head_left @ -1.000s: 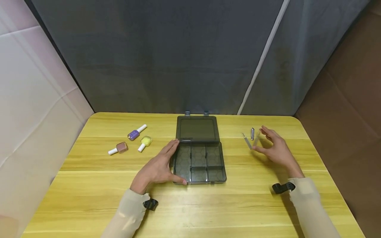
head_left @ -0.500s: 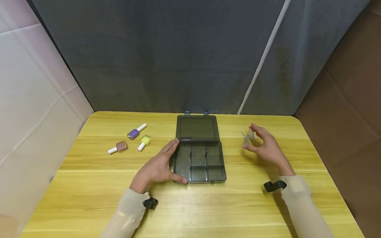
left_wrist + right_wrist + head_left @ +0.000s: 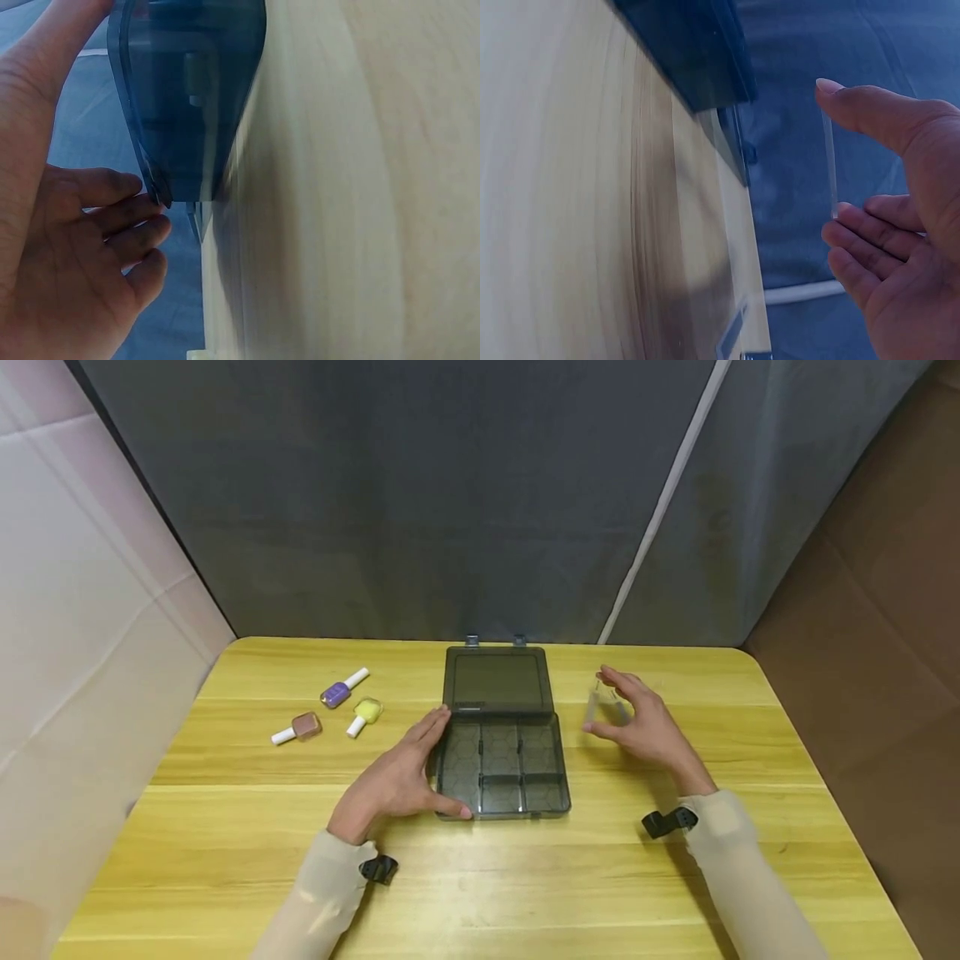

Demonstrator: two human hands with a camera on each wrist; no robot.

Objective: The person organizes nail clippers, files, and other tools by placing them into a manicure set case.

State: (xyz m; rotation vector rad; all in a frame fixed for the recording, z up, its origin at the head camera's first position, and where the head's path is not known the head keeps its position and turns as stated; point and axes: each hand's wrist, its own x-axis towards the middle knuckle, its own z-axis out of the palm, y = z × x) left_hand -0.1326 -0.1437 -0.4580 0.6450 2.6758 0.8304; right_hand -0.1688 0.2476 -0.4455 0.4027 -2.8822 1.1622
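A dark see-through compartment box [image 3: 501,793] lies on the table with its lid [image 3: 500,681] folded back. My left hand [image 3: 390,785] holds the box by its left side, thumb on the front edge and fingers near the back corner [image 3: 124,199]. Right of the box, my right hand [image 3: 645,722] pinches a thin clear strip [image 3: 830,165] by its ends, between thumb and fingertips, raised off the table. A second clear strip [image 3: 733,328] lies on the table beyond that hand. Beside it, a small silver item [image 3: 756,355] shows only in part.
Three nail polish bottles with white caps lie to the left: a purple one [image 3: 336,695], a yellow one [image 3: 367,711] and a brownish-pink one [image 3: 306,726]. A grey curtain [image 3: 420,510] hangs behind the wooden table [image 3: 480,893].
The right hand has carried the pinched strip leftward, toward the box, passing in front of the other strip and the silver item. The left hand has stayed on the box.
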